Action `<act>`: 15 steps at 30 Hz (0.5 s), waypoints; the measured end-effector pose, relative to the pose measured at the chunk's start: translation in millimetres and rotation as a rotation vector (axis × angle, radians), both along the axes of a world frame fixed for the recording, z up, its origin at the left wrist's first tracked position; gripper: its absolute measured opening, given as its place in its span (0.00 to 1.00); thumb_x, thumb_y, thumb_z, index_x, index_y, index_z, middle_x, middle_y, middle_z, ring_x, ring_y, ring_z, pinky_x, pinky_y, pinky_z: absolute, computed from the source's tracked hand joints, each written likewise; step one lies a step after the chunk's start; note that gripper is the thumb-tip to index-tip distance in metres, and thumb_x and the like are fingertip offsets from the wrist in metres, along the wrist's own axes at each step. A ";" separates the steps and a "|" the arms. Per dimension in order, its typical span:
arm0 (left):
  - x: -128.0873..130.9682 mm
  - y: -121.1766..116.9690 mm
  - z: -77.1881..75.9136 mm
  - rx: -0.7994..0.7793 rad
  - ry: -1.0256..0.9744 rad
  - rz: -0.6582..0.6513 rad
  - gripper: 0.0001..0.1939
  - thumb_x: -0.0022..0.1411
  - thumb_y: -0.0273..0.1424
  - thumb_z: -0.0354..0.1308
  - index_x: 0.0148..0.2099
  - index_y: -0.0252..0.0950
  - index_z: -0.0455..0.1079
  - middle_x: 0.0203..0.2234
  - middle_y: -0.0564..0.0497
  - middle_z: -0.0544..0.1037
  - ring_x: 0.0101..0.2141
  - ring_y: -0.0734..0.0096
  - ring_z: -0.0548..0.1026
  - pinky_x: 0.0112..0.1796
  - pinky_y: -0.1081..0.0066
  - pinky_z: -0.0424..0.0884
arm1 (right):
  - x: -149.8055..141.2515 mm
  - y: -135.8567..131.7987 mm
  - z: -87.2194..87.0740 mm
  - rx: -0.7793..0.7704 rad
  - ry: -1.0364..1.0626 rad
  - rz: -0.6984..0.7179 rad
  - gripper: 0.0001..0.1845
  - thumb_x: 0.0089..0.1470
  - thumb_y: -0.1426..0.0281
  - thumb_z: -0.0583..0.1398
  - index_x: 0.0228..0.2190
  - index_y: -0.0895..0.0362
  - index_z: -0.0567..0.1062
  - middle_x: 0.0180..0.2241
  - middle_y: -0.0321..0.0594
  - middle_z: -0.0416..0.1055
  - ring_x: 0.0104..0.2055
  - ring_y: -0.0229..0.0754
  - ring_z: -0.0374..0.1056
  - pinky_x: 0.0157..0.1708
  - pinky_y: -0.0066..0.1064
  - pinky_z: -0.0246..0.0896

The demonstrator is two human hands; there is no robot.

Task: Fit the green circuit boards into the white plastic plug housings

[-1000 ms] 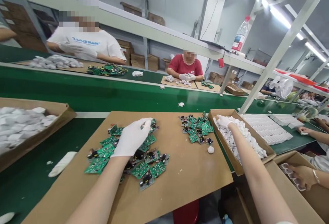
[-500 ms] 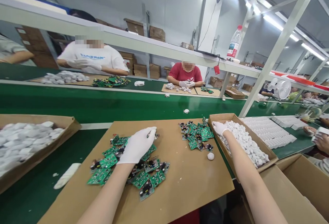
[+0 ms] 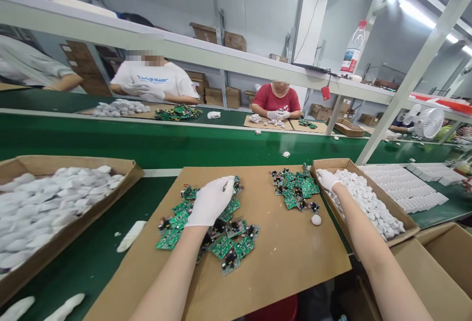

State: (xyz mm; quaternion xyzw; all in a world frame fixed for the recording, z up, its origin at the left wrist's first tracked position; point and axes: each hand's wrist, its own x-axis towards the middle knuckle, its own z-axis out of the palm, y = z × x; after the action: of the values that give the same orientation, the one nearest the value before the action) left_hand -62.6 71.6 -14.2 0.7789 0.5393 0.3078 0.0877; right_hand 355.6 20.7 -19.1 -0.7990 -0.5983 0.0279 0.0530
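Note:
My left hand [image 3: 211, 202], in a white glove, rests curled on top of a pile of green circuit boards [image 3: 208, 230] on a brown cardboard sheet [image 3: 280, 257]. Its fingertips pinch at the far edge of the pile; what they hold is too small to name. My right hand [image 3: 327, 179], also gloved, reaches into a cardboard box [image 3: 370, 183] of small white plastic parts [image 3: 368, 205], fingers curled down among them. A second, smaller pile of green boards [image 3: 295, 189] lies between the two hands, with one loose white part [image 3: 316, 219] beside it.
A large cardboard box of white parts [image 3: 47, 208] sits at the left. A green conveyor belt [image 3: 165, 144] runs behind the sheet. Two people work across it. White trays [image 3: 405, 188] lie to the right, an open carton [image 3: 438, 272] at lower right, a bottle [image 3: 352, 50] on the shelf.
The view has swung left and down, so everything sits further right. Both hands stay in place, the left on the board pile, the right in the box of white parts.

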 end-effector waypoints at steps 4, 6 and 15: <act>-2.1 0.1 1.4 0.013 0.011 0.018 0.24 0.66 0.36 0.41 0.49 0.34 0.77 0.50 0.43 0.80 0.54 0.56 0.75 0.56 0.64 0.67 | 0.2 0.8 -2.3 0.012 -0.001 -0.032 0.18 0.63 0.64 0.60 0.52 0.57 0.70 0.52 0.46 0.69 0.49 0.48 0.70 0.48 0.46 0.69; -2.7 0.8 1.8 0.017 0.009 0.012 0.24 0.66 0.36 0.41 0.50 0.34 0.77 0.50 0.43 0.80 0.53 0.56 0.75 0.56 0.63 0.67 | 0.4 0.8 -3.0 0.016 -0.005 -0.050 0.18 0.63 0.64 0.60 0.52 0.58 0.70 0.51 0.46 0.70 0.49 0.47 0.71 0.47 0.46 0.69; -3.7 7.9 -3.7 0.017 -0.034 0.012 0.24 0.65 0.37 0.43 0.50 0.35 0.77 0.50 0.44 0.80 0.53 0.57 0.75 0.55 0.65 0.67 | -3.4 -1.5 1.9 0.023 -0.014 -0.080 0.16 0.63 0.64 0.60 0.50 0.58 0.71 0.49 0.45 0.71 0.46 0.45 0.72 0.45 0.43 0.71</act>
State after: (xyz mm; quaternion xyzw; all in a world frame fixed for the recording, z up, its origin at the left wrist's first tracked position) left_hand -66.3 79.5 -17.8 0.7711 0.5397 0.3260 0.0884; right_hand 352.1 19.2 -17.2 -0.8218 -0.5665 0.0133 0.0592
